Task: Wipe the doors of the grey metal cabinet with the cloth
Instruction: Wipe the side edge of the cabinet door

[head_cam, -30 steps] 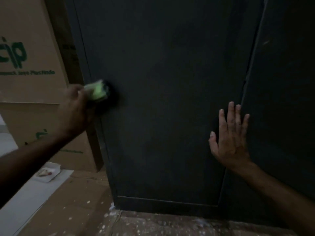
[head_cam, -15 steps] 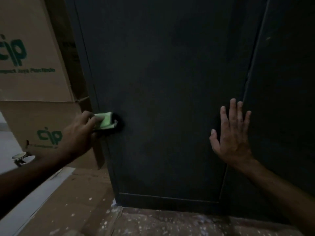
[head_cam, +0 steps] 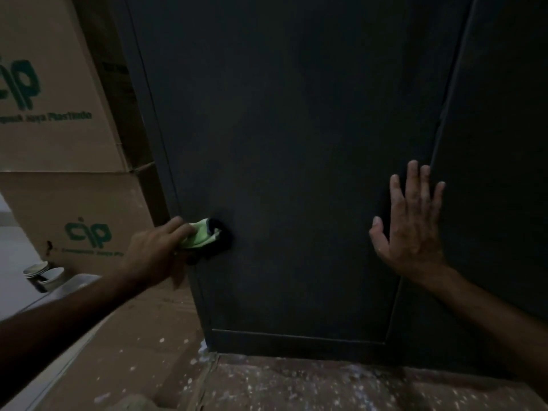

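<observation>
Beside 2 stacked boxes, left hand grips cloth against door; right hand spread flat.

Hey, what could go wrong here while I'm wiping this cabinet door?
The cloth sits at the door's left edge, so your left hand could catch on it. Your right hand lies flat over the door seam, where fingers might get pinched if a door shifts.
</observation>
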`<state>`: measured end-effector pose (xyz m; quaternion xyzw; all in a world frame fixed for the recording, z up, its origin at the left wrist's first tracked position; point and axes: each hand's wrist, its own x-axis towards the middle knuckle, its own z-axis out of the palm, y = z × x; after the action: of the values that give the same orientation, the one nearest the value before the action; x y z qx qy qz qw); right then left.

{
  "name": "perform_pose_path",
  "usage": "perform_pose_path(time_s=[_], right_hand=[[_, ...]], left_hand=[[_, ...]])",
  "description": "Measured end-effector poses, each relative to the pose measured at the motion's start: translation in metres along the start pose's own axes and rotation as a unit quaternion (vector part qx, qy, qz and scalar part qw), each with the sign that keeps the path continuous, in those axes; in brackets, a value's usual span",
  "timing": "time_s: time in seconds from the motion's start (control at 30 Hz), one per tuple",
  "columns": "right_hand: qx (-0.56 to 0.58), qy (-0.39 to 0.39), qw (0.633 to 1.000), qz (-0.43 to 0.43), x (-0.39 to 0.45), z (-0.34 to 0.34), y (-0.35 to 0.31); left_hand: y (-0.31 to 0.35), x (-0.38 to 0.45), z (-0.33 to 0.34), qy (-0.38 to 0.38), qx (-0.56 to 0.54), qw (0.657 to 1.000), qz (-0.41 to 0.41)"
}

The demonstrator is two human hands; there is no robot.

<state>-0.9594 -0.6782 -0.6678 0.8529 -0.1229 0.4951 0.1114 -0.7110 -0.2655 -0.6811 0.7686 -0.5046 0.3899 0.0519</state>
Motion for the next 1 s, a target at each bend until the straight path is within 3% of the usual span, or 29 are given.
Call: perform_pose_path(time_s=[0.07,0.13,0.2,0.23,0.33,0.43,0.5,0.57,0.67,0.73,0.8,0.9,1.0], right_hand=[[0.001,0.006,1.0,0.001,0.002,0.001,-0.001],[-0.001,0.006,1.0,0.006,0.002,0.001,-0.003],[-0.003,0.006,1.0,0.006,0.0,0.002,-0.003],[-0.004,0.003,1.0,0.006,0.0,0.002,-0.002],[-0.005,-0.003,1.0,0.005,-0.001,0.002,0.002],[-0.005,-0.003,1.0,0.001,-0.001,0.002,0.002],[-0.004,-0.003,1.0,0.003,0.0,0.002,0.001],[-0.007,-0.003,1.0,0.006,0.001,-0.001,0.001],[-0.016,-0.024,1.0,0.001,-0.001,-0.005,0.006],[-0.026,-0.038,0.999,-0.008,-0.002,-0.007,0.01],[-0.031,-0.048,0.998,-0.01,-0.003,-0.009,0.011],[-0.036,-0.052,0.998,-0.002,-0.003,-0.01,0.007],[-0.04,-0.055,0.998,0.009,-0.002,-0.01,0.004]], left_hand=[[0.011,-0.012,0.007,-0.019,0.0,1.0,0.023],[0.021,-0.032,0.026,-0.1,0.028,0.99,0.094],[0.022,-0.035,0.029,-0.146,0.041,0.985,0.086],[0.021,-0.027,0.024,-0.13,0.035,0.988,0.079],[0.027,0.024,-0.005,0.012,0.006,0.999,0.03],[0.043,0.092,-0.035,0.145,-0.019,0.988,-0.05],[0.057,0.115,-0.034,0.183,-0.041,0.98,-0.072],[0.075,0.107,-0.013,0.164,-0.048,0.985,-0.002],[0.097,0.064,0.035,0.031,-0.003,0.984,0.173],[0.097,0.063,0.039,-0.008,0.015,0.978,0.207],[0.095,0.095,0.019,0.069,-0.01,0.984,0.165],[0.097,0.166,-0.034,0.222,-0.057,0.973,0.0],[0.106,0.192,-0.044,0.263,-0.109,0.956,-0.075]])
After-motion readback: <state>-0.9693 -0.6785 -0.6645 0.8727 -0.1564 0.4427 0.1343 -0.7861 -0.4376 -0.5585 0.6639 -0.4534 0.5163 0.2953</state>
